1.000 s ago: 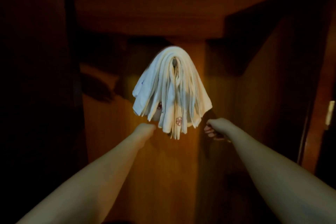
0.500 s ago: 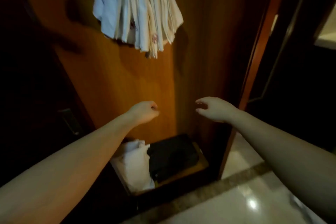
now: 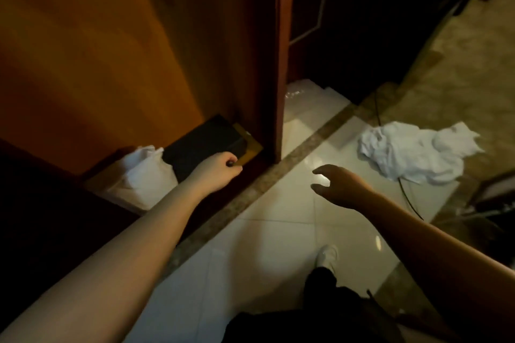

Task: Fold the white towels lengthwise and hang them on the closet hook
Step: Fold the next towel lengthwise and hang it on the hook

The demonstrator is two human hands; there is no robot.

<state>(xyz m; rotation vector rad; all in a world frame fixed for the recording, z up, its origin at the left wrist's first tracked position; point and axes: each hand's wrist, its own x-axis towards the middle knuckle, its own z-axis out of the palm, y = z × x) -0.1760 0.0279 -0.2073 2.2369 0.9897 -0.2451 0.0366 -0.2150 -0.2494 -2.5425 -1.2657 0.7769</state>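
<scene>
A crumpled white cloth towel lies in a loose heap on the floor, straddling the pale glossy floor tiles and the mottled brown stone flooring to the right. A thin dark cable runs along the floor and passes under the heap. No hand touches the towel.

The right hand hovers over the pale tiles, well left of the towel, its fingers spread and relaxed, holding nothing. The left hand reaches toward the bottom of the open brown wooden closet; its fingers are curled in, and whether they grip anything cannot be told.

On the closet floor sit two things side by side: a white soft bundle, cloth or a bag, on the left, and a flat black rectangular box on the right, just beyond the left hand. Their contents cannot be seen. No writing or label is legible anywhere.

A brown speckled stone strip crosses the floor diagonally in front of the closet. Below, the person's dark trouser leg and a white shoe stand on the tiles.
</scene>
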